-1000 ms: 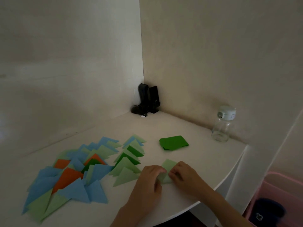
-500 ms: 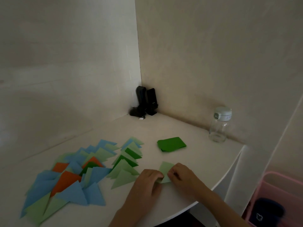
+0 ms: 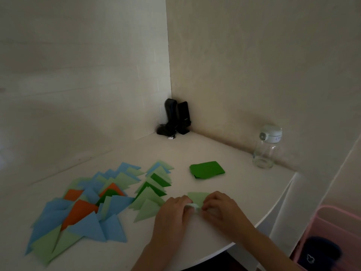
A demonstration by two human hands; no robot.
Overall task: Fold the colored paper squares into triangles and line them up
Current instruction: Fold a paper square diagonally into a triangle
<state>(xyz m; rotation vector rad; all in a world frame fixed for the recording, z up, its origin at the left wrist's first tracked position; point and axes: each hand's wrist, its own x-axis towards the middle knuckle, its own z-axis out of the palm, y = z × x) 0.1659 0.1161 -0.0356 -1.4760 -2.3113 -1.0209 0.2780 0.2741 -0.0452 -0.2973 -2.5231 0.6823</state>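
White tabletop [image 3: 224, 153]: both hands, left hand [image 3: 172, 214] and right hand [image 3: 220, 209], pinch the light green paper square [image 3: 198, 198] between them, fold edge running hand to hand.

Dim, underexposed frame; soft ambient light, source not visible. Pale plaster walls [image 3: 254, 65] read grey-beige, brightest beside the corner. Faint soft shadows on the white bench [image 3: 224, 153]. Wide-angle bowing at edges. Mild softness and noise throughout; no glare.
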